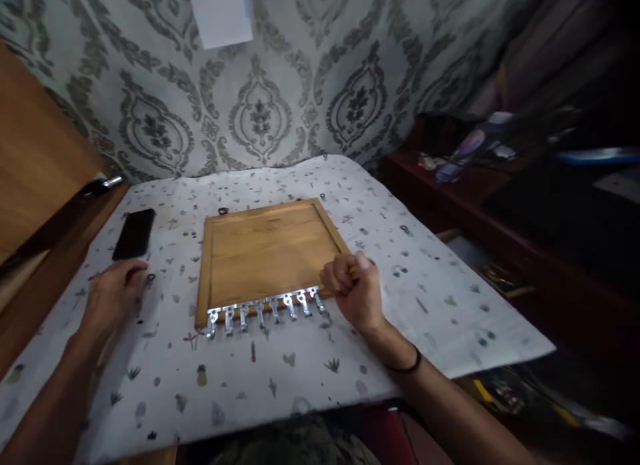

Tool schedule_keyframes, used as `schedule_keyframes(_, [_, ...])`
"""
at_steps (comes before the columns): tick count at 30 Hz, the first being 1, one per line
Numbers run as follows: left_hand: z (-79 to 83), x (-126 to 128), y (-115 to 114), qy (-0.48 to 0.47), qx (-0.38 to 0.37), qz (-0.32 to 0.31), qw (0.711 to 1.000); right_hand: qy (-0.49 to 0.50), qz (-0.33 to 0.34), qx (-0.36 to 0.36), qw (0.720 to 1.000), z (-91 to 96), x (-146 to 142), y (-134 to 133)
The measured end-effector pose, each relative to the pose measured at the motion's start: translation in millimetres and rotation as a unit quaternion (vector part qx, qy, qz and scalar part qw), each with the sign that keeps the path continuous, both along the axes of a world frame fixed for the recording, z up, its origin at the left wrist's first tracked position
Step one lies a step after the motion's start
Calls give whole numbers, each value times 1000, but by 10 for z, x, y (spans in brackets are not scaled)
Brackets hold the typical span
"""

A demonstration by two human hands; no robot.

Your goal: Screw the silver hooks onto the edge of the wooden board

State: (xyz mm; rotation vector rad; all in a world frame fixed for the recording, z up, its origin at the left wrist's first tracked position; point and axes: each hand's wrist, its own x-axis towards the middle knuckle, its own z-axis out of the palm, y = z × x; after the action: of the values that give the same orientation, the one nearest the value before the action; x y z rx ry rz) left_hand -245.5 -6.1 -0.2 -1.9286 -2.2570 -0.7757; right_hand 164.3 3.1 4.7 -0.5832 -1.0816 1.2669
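A wooden board with a raised frame (270, 251) lies on the patterned tablecloth in front of me. Along its near edge runs a metal strip of several hooks (260, 308), hook ends pointing toward me. My right hand (356, 288) is closed in a fist at the board's right near corner. Something yellow (354, 272) shows between its fingers; most of it is hidden, so its kind is unclear. On the cloth at the left, my left hand (116, 288) rests with loosely bent fingers apart and nothing visible in them. Just beyond it lies a black phone (134, 234).
A wooden panel with a metal handle (111, 182) borders the table on the left. To the right, a dark red desk (450, 198) holds a plastic bottle (470, 148) and clutter, with an open drawer (500, 278) below. Patterned wallpaper (280, 85) stands behind.
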Motion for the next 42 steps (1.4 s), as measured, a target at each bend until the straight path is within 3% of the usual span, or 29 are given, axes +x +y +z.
schedule_keyframes(2, [49,223,53,-52,3,-22,998,7,3,5,1000,9,2,1])
schedule_keyframes(6, [141,932,154,-192,-45,-152,968,25,8,12,1000,13,3,5])
schedule_keyframes(11, [208,1895,232,-272,-171,-311,894,25,6,3,1000,-2,-10,-4])
schedule_keyframes(14, [184,2276,312,-307,-242,-373,841,20,-5,5,1000,-2,-14,-13])
schedule_keyframes(16, [153,2427,371,-336,-290,-381,811,14,-16,10,1000,1,-12,-15])
schedule_keyframes(19, [118,2536,436,-367,-326,-375,786,12,-23,7,1000,2,-6,-7])
schedule_keyframes(25, [104,2564,461,-331,-381,-389,770,33,-12,6,999,-4,4,3])
schedule_keyframes(38, [36,2593,509,-235,-370,-422,794,39,-10,22,999,2,13,1])
schedule_keyframes(42, [47,2620,532,-227,-382,-436,782,36,-11,20,999,-23,16,2])
